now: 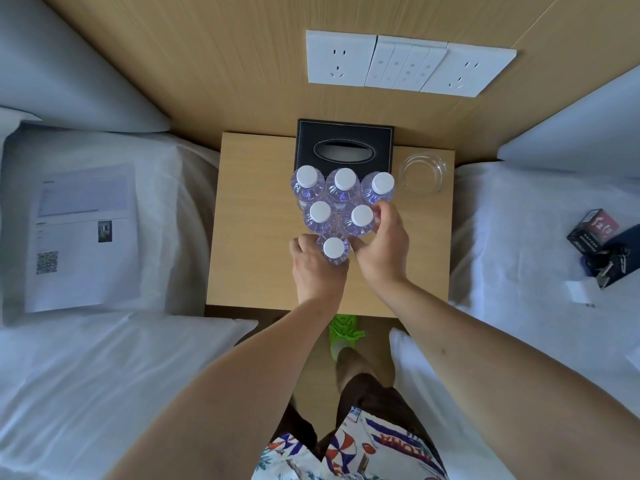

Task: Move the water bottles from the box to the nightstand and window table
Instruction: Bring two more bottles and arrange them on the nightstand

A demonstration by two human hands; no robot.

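I look straight down on six water bottles (pixel 341 211) standing upright on the nightstand (pixel 256 216), packed cap to cap in a triangle: three in the back row, two in the middle, one at the front nearest me. My left hand (pixel 317 271) is curled around the front bottle (pixel 334 250) from the left and below, fingers wrapped on its body under the white cap, so it is closed on that bottle. My right hand (pixel 382 251) reaches in from the right; its fingers are bent and pressed against the right side of the middle-row right bottle (pixel 361 219), with the fingertips close to the back-row right bottle (pixel 381 186). I cannot tell whether that hand truly grips the bottle or only rests against it.

Just behind the back row, touching or nearly touching it, sits a black tissue box (pixel 344 147) against the wooden wall panel. A clear glass ashtray (pixel 423 173) stands at the nightstand's back right corner, just beside the right-hand bottle. The left part and the front strip of the tabletop are bare wood.

On the wall above are white sockets and switches (pixel 408 64). A bed with white sheets flanks the nightstand on each side: the left one carries a printed sheet (pixel 83 233), the right one a few small dark boxes (pixel 604 247).
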